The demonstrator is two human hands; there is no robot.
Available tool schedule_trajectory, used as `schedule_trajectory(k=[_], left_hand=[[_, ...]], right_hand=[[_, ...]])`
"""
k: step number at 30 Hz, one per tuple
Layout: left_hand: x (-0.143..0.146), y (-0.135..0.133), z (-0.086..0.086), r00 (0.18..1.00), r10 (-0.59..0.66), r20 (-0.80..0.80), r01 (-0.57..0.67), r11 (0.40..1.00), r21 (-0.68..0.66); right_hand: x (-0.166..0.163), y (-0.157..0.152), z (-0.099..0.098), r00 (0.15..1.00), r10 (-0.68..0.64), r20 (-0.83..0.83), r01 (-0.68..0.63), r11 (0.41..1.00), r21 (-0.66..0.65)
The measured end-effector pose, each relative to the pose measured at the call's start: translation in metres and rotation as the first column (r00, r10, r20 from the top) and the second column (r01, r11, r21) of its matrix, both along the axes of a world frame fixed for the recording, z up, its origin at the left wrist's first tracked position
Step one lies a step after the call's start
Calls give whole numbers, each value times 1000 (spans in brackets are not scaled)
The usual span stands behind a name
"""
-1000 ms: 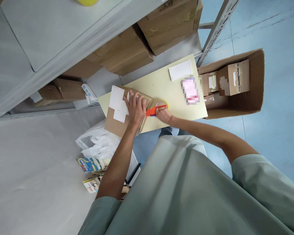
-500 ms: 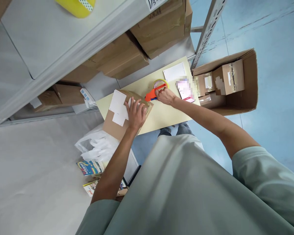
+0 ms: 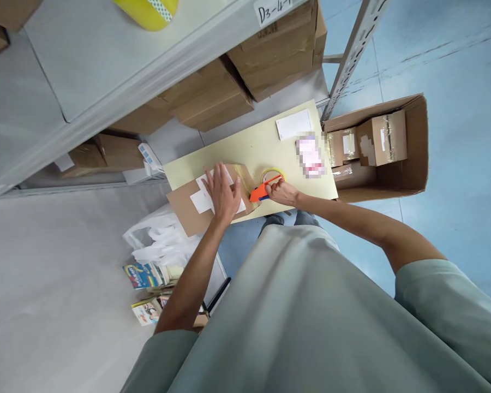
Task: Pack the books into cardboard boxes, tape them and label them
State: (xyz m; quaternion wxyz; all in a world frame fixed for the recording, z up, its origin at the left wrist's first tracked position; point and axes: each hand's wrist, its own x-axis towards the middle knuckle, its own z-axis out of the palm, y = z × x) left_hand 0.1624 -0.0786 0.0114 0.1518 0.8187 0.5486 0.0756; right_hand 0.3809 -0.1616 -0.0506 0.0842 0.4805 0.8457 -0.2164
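My left hand (image 3: 224,192) lies with fingers spread on top of a cardboard box (image 3: 188,215) with white labels (image 3: 202,202) stuck on it. In my right hand (image 3: 282,192) is an orange tape dispenser (image 3: 260,192) with a yellow-rimmed roll of tape. The dispenser's front end touches the taped right end of the box, near the table's front edge. Both the box and the dispenser are on the pale yellow table (image 3: 265,125).
A white paper (image 3: 293,124) and a pixelated phone-like item (image 3: 310,155) lie on the table's right part. Beyond stands a large open carton (image 3: 417,147) holding smaller boxes. Shelves with cartons (image 3: 215,93) run along the back. A white plastic bag (image 3: 159,237) and books (image 3: 145,275) sit at the left.
The tape dispenser and my right hand have moved toward the table's front edge. The box has shifted and turned, and my left hand now lies flatter on its labelled top.
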Motion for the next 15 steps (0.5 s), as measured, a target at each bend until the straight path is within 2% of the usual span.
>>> schedule_trajectory(k=[3,6,11,13,15], left_hand=[[9,8,-17,999,37,-2,-37,998,-53],[5,-9,-26,997,-56,53,58,998,-33],[-16,-38,-29,976,-199,93,204,978,-51],[-22,-39,-31,973,-211,94,216,975,-54],[-24,-38,-33,972,-210,103,215,976,-45]], right_hand=[[-13,0,0,999,32,-15,-32,999,5],[-30,-6,1,993,101,-52,-102,995,2],[-64,-23,8,982,150,-114,-152,988,-11],[-66,-25,9,983,149,-111,-152,988,-19],[-53,-22,8,985,138,-98,-142,989,-31]])
